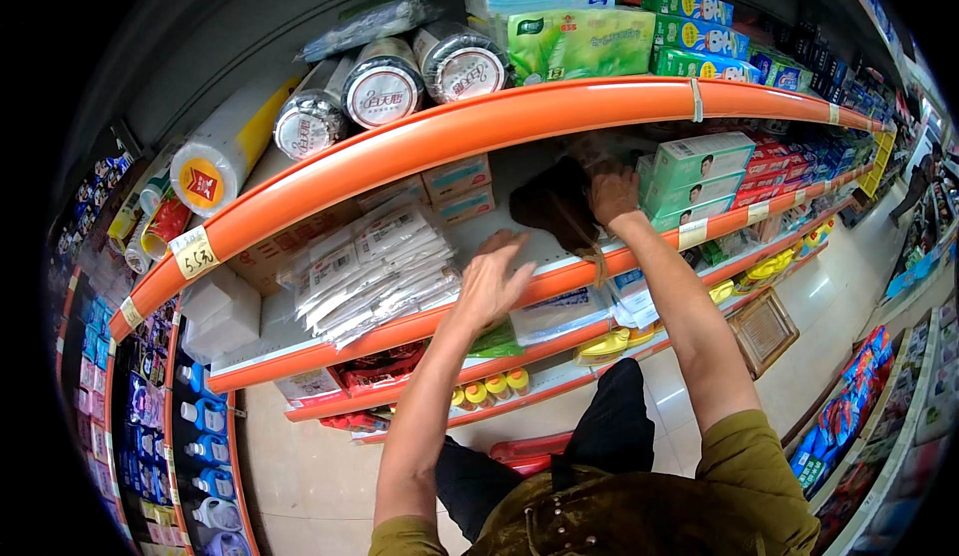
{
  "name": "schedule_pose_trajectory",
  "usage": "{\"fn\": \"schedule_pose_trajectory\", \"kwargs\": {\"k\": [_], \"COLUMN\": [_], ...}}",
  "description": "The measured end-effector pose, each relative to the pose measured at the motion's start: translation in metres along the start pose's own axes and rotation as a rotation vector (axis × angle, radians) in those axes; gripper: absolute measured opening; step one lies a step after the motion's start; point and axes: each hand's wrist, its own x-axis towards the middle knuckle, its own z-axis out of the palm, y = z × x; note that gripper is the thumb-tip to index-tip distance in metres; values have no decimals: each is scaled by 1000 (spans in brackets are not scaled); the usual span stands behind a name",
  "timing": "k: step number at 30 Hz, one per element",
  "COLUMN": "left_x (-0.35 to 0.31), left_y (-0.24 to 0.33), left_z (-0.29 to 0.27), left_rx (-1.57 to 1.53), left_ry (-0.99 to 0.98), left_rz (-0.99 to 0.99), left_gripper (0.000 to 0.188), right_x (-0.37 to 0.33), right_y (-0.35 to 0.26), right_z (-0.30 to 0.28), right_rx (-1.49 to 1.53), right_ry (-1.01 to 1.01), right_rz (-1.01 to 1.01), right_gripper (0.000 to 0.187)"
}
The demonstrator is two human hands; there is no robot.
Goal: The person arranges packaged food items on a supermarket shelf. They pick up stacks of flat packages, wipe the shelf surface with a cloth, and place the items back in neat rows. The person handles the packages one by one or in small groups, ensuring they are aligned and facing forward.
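Note:
I face orange-edged store shelves. My right hand (611, 194) reaches into the second shelf and grips a dark brown brush-like duster (555, 206) with a pale handle running down over the shelf edge. My left hand (491, 281) hovers with fingers spread just in front of the orange shelf edge (420, 321), near a heap of flat white packets (375, 276). It holds nothing. Green and white boxes (699, 171) stand stacked right beside my right hand.
The top shelf holds wrapped rolls (385, 86) and green tissue packs (579, 44). Yellow-capped items (494, 389) sit on a lower shelf. Blue bottles (205, 416) line the left racks. A red basket (524, 451) is by my legs, a tan mat (764, 331) on the tiled floor.

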Motion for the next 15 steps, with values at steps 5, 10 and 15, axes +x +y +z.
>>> {"fn": "schedule_pose_trajectory", "kwargs": {"k": [5,10,15], "left_x": [44,67,77], "left_y": [-4,16,22], "left_z": [54,75,78], "left_rx": [-6,269,322], "left_ry": [-77,-248,-203], "left_rz": [-205,-223,-275], "left_gripper": [77,79,52], "right_x": [6,12,18], "right_y": [1,14,31], "right_z": [-7,-20,23], "right_rx": [127,559,997], "right_ry": [-102,-249,-400], "right_rz": [56,180,263], "right_gripper": [43,56,65]}}
